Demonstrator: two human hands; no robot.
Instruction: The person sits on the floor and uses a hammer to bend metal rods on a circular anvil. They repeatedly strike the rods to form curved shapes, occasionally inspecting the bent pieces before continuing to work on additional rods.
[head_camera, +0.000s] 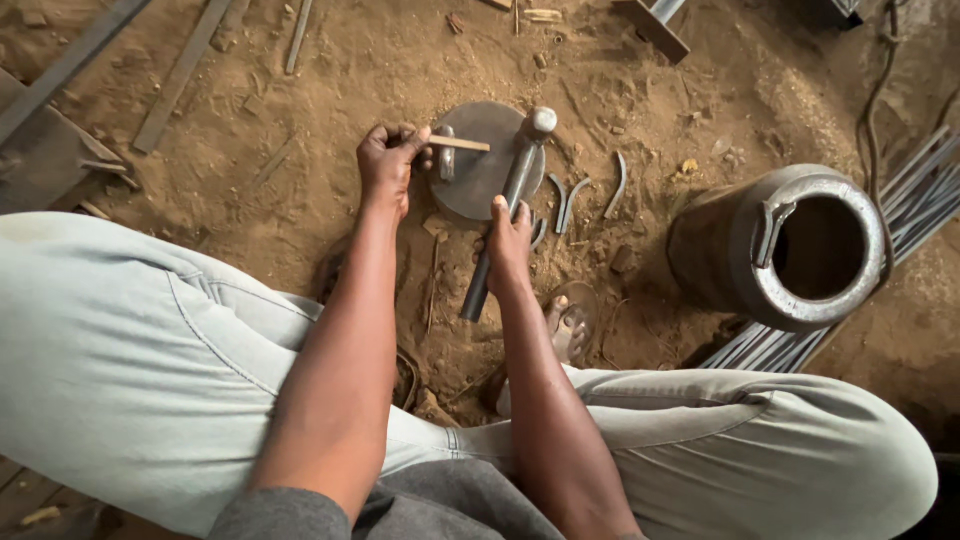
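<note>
The dirt floor (330, 80) fills the view, sandy and strewn with flat metal bars (180, 75) at the upper left. The person sits low over it, knees in pale trousers (120, 360) spread wide to either side. At the right lies a big metal cylinder (790, 245) on its side, its open mouth facing up toward the camera, a bracket on its rim; it rests across a bundle of thin steel rods (915, 195).

Between the knees, on the floor, sits a round steel disc (480, 170), serving as an anvil. The hammer (510, 200) lies slantwise over the disc's right edge, its head at the top and its metal handle running down toward the person. The right hand (508, 245) holds that handle about midway, fingers wrapped tight around it. The left hand (388, 160) sits at the disc's left edge, fingers pressed together, pinching the end of a short flat metal strip (458, 143) that reaches rightward over the disc, near the hammer head. Just right of the disc, several small curved metal pieces (572, 200) lie in the dirt.
</note>
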